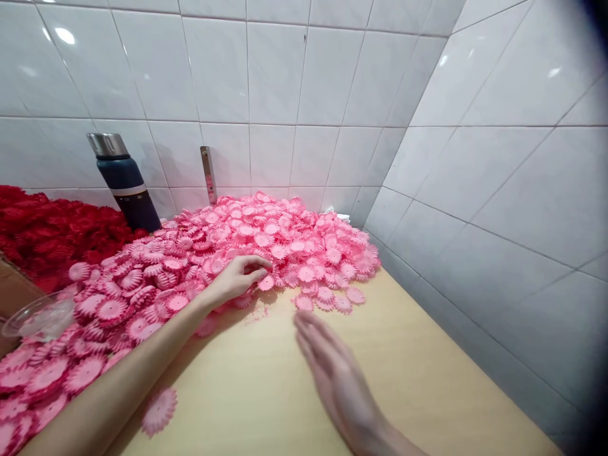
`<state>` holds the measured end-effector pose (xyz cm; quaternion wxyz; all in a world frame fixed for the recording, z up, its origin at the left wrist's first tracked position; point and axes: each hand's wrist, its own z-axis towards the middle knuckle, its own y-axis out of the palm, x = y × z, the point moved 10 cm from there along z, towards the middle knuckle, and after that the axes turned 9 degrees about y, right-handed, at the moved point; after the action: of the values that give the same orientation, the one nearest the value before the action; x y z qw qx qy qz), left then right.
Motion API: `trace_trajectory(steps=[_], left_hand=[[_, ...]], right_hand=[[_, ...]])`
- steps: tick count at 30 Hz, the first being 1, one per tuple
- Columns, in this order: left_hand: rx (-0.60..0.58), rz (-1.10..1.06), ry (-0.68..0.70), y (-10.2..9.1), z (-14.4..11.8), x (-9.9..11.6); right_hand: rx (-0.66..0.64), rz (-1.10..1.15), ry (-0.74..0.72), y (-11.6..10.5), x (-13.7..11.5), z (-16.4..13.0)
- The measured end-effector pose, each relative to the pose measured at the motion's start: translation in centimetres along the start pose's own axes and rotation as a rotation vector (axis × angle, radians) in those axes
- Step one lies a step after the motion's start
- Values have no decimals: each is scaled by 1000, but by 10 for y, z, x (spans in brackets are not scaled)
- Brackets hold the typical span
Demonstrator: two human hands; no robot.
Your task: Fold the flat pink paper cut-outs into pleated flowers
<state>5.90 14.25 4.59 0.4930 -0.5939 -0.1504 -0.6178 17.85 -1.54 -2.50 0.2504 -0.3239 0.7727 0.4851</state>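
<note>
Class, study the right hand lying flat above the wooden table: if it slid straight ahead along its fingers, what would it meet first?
Probably the loose pink flower pieces at the pile's near edge; the right hand is blurred, so depth is uncertain.
</note>
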Motion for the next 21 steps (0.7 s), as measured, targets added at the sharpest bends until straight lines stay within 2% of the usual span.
trace_trajectory(steps=[2, 4, 6, 10, 11, 13, 15, 17, 19, 21], left_hand=[[16, 4, 10, -5, 1, -2], [36, 9, 19, -11, 2, -4], [50, 15, 24, -15, 3, -6], [46, 19, 30, -17, 4, -6], [43, 20, 33, -17, 4, -5], [41, 22, 36, -19, 3, -2], [38, 25, 38, -19, 3, 0], [31, 28, 43, -19, 3, 2], [21, 31, 56, -18, 2, 6], [8, 41, 75, -16, 1, 13]], right_hand=[[113, -55, -140, -30, -28, -8], [188, -127, -188, -40, -36, -17], [115, -173, -147, -20, -18, -22], [-245, -72, 220, 57, 68, -24], [-273, -38, 281, 66, 81, -22], [-271, -34, 282, 68, 83, -14], [-191, -105, 178, 46, 58, -5], [-38, -189, 21, 9, 17, -3], [112, -222, -131, -28, -23, -13], [170, -230, -220, -51, -46, -28]])
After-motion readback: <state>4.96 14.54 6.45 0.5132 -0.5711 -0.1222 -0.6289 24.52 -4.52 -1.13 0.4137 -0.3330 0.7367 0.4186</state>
